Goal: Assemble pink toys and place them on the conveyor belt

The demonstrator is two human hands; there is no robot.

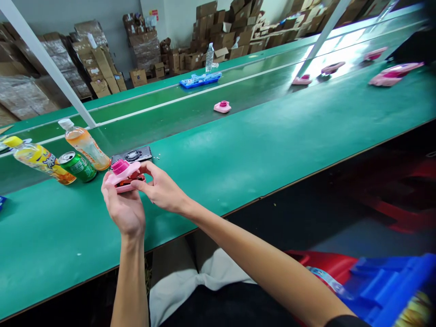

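We're holding a pink toy left of centre in the frame. Our left hand is cupping it, fingers half-curled; our right hand is pinching its right edge. Shell halves are gaping. Green bench is crossing the frame; a green can is sitting mid-left. Cardboard boxes are piling up along the top.

My left hand and right hand partly hide the two-part pink plastic shell; small innards unreadable. Along green tabletop's far edge: black rectangular slab partly covered, blue scrap cut off, flat pink plastic piece blurred.
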